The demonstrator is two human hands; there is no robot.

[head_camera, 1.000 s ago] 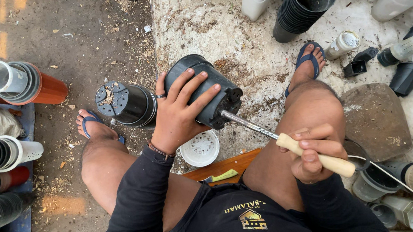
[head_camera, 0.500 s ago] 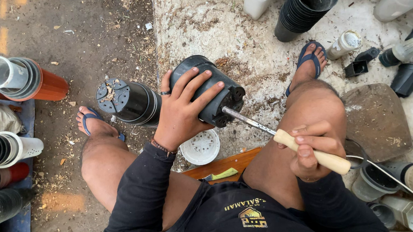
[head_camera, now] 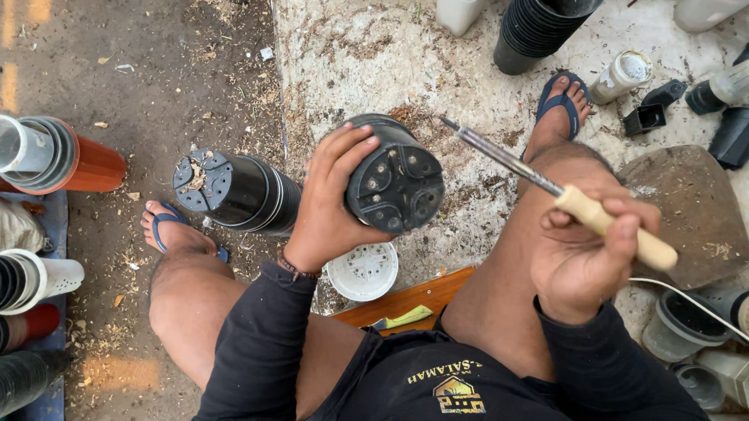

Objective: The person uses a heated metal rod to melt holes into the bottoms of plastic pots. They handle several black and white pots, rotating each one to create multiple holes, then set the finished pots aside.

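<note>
Head view: our left hand point(head_camera: 330, 201) wraps fingers closed around a black plastic pot point(head_camera: 392, 175) held bottom-up above the ground between our knees, our right hand point(head_camera: 583, 255) fists the wooden handle of a soldering iron point(head_camera: 553, 190), tip raised just right of the pot, not touching.

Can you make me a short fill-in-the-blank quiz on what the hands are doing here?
1. The left hand grips a ____ plastic pot turned bottom-up.
2. The right hand holds a soldering iron by its ____ handle.
3. The iron's tip is ____ the pot, not touching it.
4. A white ____ runs from the iron's handle toward the lower right.

Missing words: black; wooden; apart from; cord
</note>
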